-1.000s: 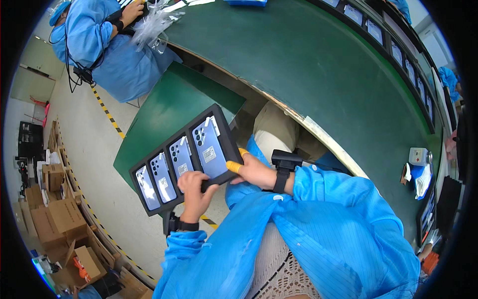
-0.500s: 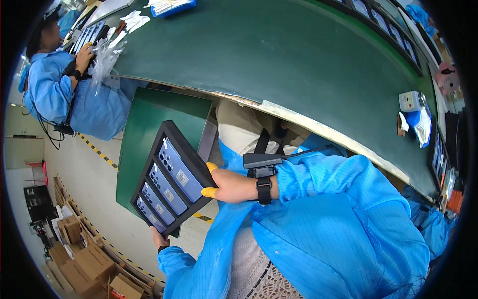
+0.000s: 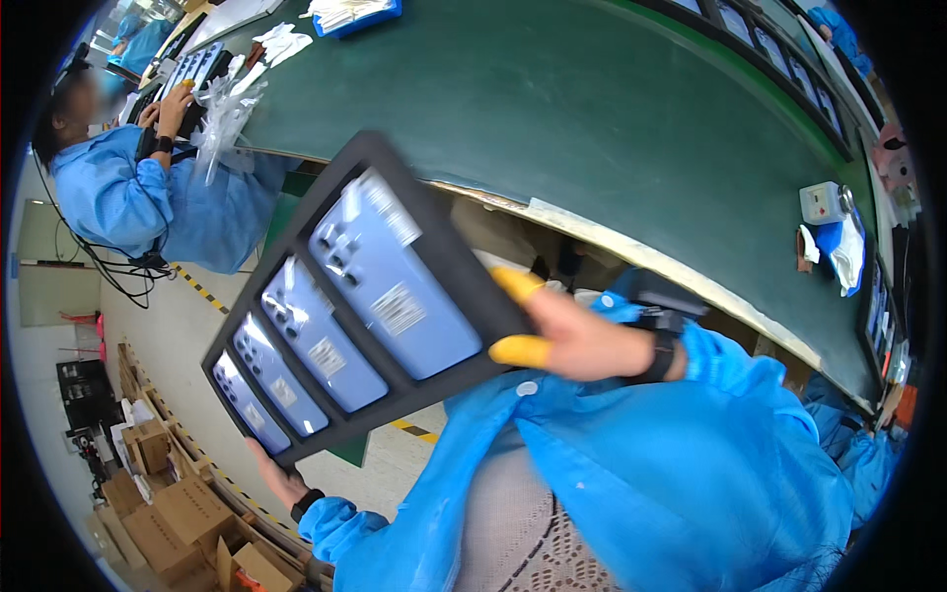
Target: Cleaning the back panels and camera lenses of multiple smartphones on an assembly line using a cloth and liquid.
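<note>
I carry a black foam tray point(image 3: 466, 259) in both hands, tilted, in front of me and beside the bench's near edge. Several blue phones point(image 3: 426, 343) lie in its slots, camera sides facing me, with white labels on their backs. My right hand point(image 3: 582, 340), wearing yellow finger cots, grips the tray's right end. At the lower left end, my left hand point(image 3: 279, 483) holds the edge from below, its fingers partly hidden by the tray.
A green-topped bench point(image 3: 592, 128) stretches across the far side. On it are a blue box of white sticks point(image 3: 355, 14), a white bottle point(image 3: 821, 202) and more phone trays point(image 3: 779, 59). At left a co-worker point(image 3: 128, 197) handles phones. Cardboard boxes point(image 3: 187, 513) stand on the floor.
The tray has come up and closer to me, and now overlaps the bench edge in view. Both hands have kept hold of it. The view has shifted slightly.
</note>
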`<state>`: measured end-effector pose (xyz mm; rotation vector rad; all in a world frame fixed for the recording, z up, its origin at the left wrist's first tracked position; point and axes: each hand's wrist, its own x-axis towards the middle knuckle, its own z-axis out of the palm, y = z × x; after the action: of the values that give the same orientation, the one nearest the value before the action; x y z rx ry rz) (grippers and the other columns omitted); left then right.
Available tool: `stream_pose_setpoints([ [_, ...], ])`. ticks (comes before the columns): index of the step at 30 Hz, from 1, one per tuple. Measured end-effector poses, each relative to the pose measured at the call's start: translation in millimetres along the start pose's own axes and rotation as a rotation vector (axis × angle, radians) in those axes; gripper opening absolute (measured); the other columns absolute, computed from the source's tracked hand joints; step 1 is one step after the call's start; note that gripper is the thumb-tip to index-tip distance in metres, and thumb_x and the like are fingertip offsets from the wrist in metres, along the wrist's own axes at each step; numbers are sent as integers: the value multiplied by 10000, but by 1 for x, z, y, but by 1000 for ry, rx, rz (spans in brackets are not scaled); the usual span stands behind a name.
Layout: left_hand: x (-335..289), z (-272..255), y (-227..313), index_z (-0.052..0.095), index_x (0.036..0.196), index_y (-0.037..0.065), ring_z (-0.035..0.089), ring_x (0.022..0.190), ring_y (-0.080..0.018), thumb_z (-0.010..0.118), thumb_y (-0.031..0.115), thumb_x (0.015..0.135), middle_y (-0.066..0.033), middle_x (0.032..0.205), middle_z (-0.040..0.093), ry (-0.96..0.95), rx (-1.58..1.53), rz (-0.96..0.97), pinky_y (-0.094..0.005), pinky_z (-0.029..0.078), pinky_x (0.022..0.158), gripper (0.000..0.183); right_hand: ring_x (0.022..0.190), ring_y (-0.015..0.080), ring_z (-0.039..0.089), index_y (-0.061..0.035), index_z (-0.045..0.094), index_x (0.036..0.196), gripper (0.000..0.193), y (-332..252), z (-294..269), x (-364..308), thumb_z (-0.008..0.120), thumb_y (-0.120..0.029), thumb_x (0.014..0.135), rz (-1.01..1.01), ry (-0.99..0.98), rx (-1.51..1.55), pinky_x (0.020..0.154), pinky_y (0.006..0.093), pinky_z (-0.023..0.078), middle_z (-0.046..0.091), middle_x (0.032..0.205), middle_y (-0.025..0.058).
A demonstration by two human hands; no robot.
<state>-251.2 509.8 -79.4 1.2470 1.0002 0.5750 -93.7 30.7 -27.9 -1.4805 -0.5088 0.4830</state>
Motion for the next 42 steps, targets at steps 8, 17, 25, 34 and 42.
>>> stream_pose_setpoints([
  [8,-23,203,72,598,1134,-24,599,936,-163,643,273,919,-83,1069,628,-564,120,230,-317,473,846,370,1174,188,539,1,354,1421,529,-40,-99,-142,546,-122,944,-12,808,363,963,323,453,504,1345,94],
  [17,-102,429,57,655,1006,-15,585,706,-115,695,263,866,-40,874,651,-1101,284,236,-236,424,646,314,564,98,485,-33,604,972,244,1,-172,-241,421,-193,951,205,1549,-234,508,238,383,560,746,12],
  [25,-116,459,40,647,953,-43,540,796,-92,672,252,871,-33,891,637,-1157,455,282,-243,419,725,307,1010,233,585,64,574,1214,422,40,-149,-230,367,-255,1030,79,1709,-956,900,319,428,647,1105,160],
  [34,-93,465,22,601,793,-79,449,662,-90,675,242,866,-37,687,547,-1081,638,552,-270,380,587,338,853,187,595,67,580,1208,436,31,-136,-218,382,-274,1023,42,1723,-947,769,307,453,668,1004,167],
  [42,-86,461,6,502,764,-77,419,627,-282,644,231,881,-153,689,441,-962,708,1064,-404,351,601,359,704,199,549,60,597,1189,407,18,-130,-210,423,-259,1006,167,1757,-941,670,320,446,654,873,178],
])
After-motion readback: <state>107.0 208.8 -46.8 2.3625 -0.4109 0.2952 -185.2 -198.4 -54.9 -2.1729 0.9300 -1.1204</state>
